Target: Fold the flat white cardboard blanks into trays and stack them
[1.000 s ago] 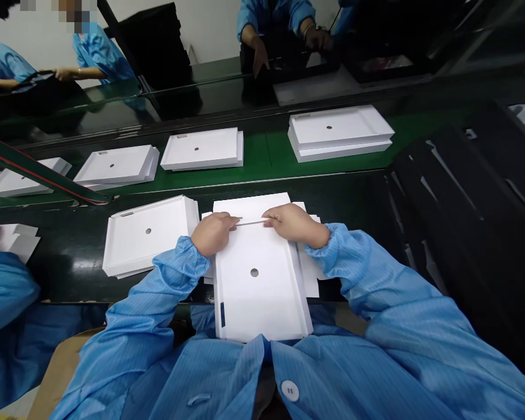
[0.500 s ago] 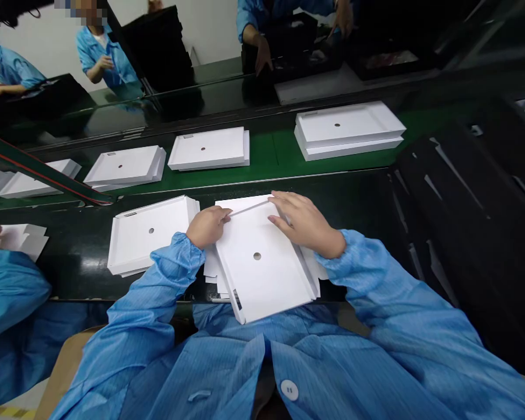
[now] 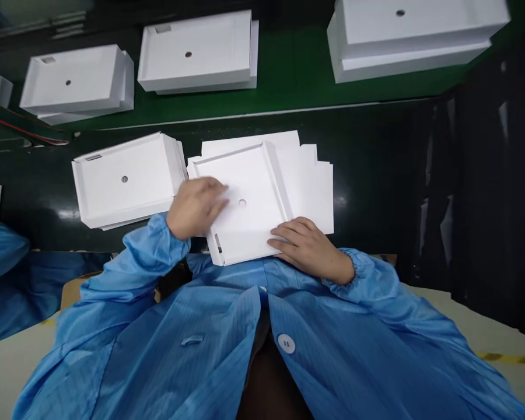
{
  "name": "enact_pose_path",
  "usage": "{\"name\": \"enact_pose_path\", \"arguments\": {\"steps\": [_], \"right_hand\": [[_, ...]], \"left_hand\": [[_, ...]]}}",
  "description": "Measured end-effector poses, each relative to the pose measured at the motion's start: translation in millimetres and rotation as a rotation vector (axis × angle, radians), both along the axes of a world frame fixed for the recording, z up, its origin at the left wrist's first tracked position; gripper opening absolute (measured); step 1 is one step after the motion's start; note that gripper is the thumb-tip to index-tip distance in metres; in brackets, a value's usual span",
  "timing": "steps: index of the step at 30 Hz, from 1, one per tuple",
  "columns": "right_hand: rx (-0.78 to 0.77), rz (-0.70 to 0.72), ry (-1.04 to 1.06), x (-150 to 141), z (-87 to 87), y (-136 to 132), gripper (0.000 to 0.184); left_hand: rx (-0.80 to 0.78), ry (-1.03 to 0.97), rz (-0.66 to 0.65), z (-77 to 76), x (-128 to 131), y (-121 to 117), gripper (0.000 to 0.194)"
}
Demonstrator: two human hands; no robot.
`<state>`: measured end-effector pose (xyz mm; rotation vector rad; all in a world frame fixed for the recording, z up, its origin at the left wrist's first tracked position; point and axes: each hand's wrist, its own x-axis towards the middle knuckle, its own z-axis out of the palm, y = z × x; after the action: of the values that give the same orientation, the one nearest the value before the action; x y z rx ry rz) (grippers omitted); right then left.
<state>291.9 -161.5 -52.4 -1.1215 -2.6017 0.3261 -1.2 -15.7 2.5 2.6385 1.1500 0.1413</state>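
Tray (image 3: 250, 217) lies between the hands, long axis roughly fore-and-aft, left hand (image 3: 196, 206) loosely parted, right hand (image 3: 310, 249) touching the near right corner, grip indeterminable.

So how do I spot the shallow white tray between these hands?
Start at the dark glossy table, then its flat white card sheets. Partly over them lies the shallow white tray with a round hole. Unlike neighbouring white trays, it has the right hand at its near right corner.
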Motion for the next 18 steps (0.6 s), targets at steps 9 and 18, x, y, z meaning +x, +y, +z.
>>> {"name": "enact_pose_path", "arguments": {"steps": [9, 18], "right_hand": [[-0.093, 0.007, 0.038, -4.1, 9.9, -0.3, 0.023], [0.06, -0.047, -0.05, -7.9, 10.4, -10.3, 0.029]], "left_hand": [[-0.013, 0.019, -0.151, -29.6, -11.6, -123.2, 0.034], [0.048, -0.106, -0.075, -26.0, -15.4, -136.9, 0.018]]}}
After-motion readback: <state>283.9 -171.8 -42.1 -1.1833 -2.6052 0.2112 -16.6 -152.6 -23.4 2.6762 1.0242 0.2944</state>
